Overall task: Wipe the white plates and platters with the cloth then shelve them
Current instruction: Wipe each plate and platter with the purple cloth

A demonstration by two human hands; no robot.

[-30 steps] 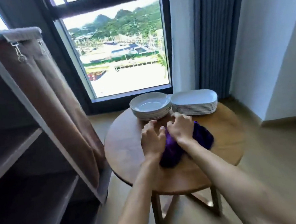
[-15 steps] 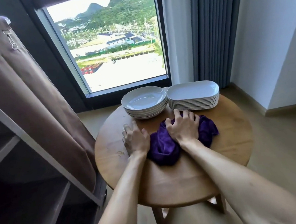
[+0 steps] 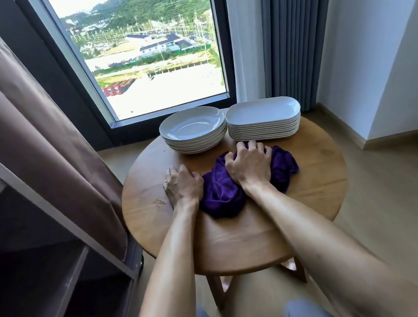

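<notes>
Round wooden worktop (image 3: 312,187) by the window: left hand (image 3: 183,187) has slid off the purple cloth (image 3: 223,191) and rests beside it, right hand (image 3: 250,165) clutches the cloth; plates (image 3: 193,127) and platters (image 3: 263,118) remain stacked at the far edge, unwiped, unshelved.

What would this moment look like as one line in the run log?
right hand: grips purple cloth | left hand: fingers curled, beside cloth on table | plates, platters: stacked, untouched
</notes>
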